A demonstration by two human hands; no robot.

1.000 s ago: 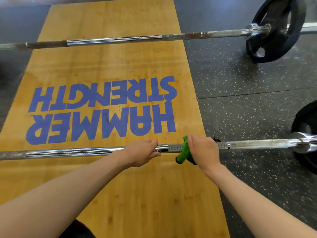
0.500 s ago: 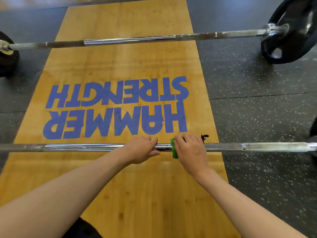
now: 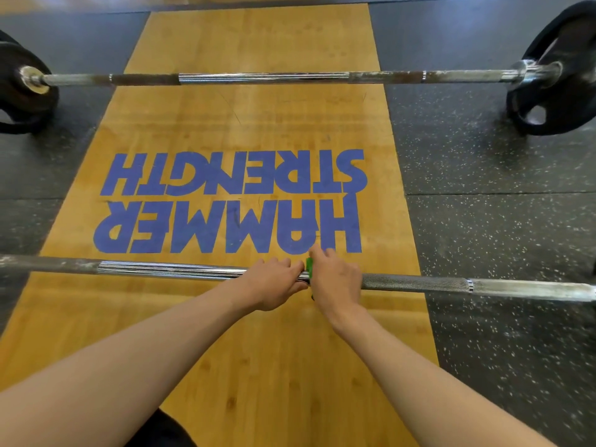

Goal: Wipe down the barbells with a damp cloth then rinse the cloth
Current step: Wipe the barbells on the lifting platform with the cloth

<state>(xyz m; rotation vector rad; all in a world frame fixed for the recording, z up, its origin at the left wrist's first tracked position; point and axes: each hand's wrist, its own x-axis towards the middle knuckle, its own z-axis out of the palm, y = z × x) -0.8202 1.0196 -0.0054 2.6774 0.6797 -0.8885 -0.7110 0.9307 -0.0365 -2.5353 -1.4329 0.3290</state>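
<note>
A steel barbell [image 3: 419,283] lies across the wooden platform close to me. My left hand [image 3: 274,282] grips its shaft near the middle. Right beside it, my right hand [image 3: 335,279] is wrapped over the bar with a green cloth [image 3: 309,265] under the palm; only a narrow strip of cloth shows at the hand's left edge. The two hands nearly touch. A second barbell [image 3: 264,77] with rusty patches lies farther away, parallel to the first.
The wooden platform [image 3: 258,366] carries a blue upside-down logo. Black speckled rubber flooring [image 3: 500,221] flanks it. Black weight plates sit on the far bar's left end [image 3: 22,91] and right end [image 3: 554,75].
My right hand has slid the cloth leftward along the near bar, closing up to my left hand. Less cloth shows now. The view has shifted left, revealing the far bar's left plate.
</note>
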